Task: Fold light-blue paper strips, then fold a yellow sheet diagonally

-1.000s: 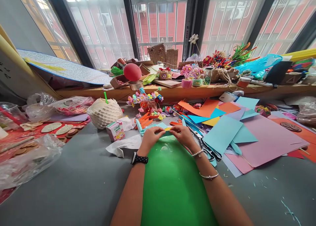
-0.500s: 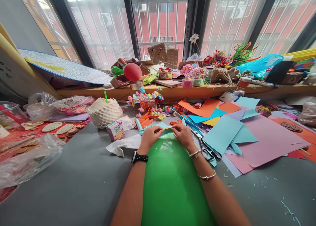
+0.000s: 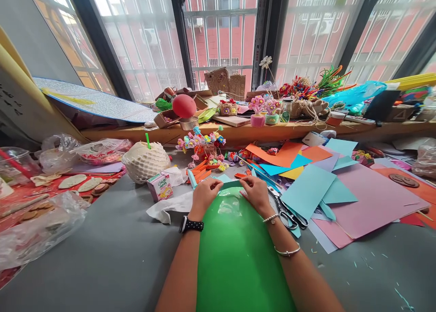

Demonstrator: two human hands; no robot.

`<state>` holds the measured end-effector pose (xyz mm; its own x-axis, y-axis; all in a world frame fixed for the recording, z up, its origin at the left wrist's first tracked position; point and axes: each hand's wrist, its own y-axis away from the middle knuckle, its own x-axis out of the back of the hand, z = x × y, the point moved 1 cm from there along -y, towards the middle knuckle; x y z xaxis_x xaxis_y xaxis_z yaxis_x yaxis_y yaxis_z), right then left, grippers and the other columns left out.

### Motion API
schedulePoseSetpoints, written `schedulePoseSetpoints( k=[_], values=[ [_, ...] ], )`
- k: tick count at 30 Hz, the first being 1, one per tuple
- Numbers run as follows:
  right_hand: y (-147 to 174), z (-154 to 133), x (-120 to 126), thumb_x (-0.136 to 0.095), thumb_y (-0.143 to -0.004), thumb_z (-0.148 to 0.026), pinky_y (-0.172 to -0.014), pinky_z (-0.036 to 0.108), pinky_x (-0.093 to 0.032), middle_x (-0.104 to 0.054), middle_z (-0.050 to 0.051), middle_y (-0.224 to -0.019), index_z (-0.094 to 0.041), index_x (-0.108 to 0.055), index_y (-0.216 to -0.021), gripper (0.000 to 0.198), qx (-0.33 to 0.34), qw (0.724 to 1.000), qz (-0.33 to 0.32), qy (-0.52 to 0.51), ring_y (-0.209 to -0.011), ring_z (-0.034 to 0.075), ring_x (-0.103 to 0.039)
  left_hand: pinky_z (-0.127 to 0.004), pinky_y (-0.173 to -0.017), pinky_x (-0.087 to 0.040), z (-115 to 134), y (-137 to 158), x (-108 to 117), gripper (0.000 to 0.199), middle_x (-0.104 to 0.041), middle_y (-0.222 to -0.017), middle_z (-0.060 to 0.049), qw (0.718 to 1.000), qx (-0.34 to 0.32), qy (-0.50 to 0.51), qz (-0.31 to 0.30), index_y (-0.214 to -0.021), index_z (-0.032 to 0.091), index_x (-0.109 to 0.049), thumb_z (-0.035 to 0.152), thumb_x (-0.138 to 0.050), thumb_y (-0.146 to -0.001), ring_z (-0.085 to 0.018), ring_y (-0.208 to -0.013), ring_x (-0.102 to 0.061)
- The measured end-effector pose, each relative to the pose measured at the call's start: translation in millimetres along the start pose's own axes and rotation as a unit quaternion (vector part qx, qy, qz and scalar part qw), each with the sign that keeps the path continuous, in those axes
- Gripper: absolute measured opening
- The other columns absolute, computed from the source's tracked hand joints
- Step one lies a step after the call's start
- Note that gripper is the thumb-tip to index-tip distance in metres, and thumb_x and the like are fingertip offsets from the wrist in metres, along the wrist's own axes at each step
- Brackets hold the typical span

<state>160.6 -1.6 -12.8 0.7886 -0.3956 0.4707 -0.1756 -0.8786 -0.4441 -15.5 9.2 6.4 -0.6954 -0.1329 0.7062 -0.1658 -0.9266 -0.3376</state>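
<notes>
- At the far end of the green surface (image 3: pixel 238 253), a paper strip (image 3: pixel 231 184) stretches crosswise.
- Left hand (image 3: pixel 205 196): fingers pinched together on its left end.
- Right hand (image 3: pixel 256 194): fingers pinched on the other.

Quite a crowded grey table (image 3: pixel 119 257): a round, net-wrapped thing (image 3: pixel 145 162) with a green straw (image 3: pixel 147 141), a small pink carton (image 3: pixel 160 187), white tissue (image 3: pixel 168 206), scissors (image 3: pixel 281 204), overlapping coloured sheets (image 3: pixel 369 198), blue scraps (image 3: pixel 404 299).
</notes>
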Motion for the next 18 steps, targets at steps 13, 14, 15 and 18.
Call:
schedulePoseSetpoints(
  k=[13,14,15,18],
  values=[
    [-4,2,7,-0.054,-0.064,-0.039,-0.061,0.027,-0.042,-0.064,0.006,-0.070,-0.013,-0.062,-0.071,0.029,-0.114,0.968,0.011,-0.224,-0.066,0.017,-0.056,-0.026,-0.062,-0.048,5,0,-2,0.028,-0.065,-0.068,-0.005,0.976,0.057,0.208,-0.027,-0.072,0.015,-0.062,0.040,-0.052,-0.067,-0.016,-0.065,-0.061],
    [-3,1,5,-0.055,-0.063,-0.040,-0.060,0.027,-0.043,-0.063,0.006,-0.070,-0.012,-0.062,-0.071,0.030,-0.119,0.962,-0.004,-0.245,-0.065,0.016,-0.056,-0.026,-0.062,-0.048,8,0,-4,0.029,-0.065,-0.068,-0.005,0.971,0.058,0.225,-0.048,-0.072,0.014,-0.062,0.041,-0.052,-0.067,-0.016,-0.065,-0.061],
    [-3,-1,3,-0.055,-0.063,-0.041,-0.060,0.027,-0.043,-0.063,0.006,-0.070,-0.012,-0.062,-0.071,0.030,-0.123,0.957,-0.021,-0.262,-0.065,0.016,-0.055,-0.027,-0.062,-0.049,10,0,-5,0.031,-0.065,-0.068,-0.005,0.967,0.063,0.237,-0.061,-0.072,0.013,-0.062,0.042,-0.053,-0.066,-0.016,-0.066,-0.061],
    [-1,-4,1,-0.057,-0.062,-0.041,-0.060,0.026,-0.043,-0.063,0.006,-0.073,-0.013,-0.061,-0.072,0.030,-0.119,0.948,-0.072,-0.287,-0.065,0.015,-0.055,-0.027,-0.064,-0.049,15,1,-6,0.031,-0.065,-0.070,-0.006,0.958,0.092,0.263,-0.066,-0.070,0.012,-0.062,0.042,-0.055,-0.064,-0.016,-0.066,-0.061]
  ],
)
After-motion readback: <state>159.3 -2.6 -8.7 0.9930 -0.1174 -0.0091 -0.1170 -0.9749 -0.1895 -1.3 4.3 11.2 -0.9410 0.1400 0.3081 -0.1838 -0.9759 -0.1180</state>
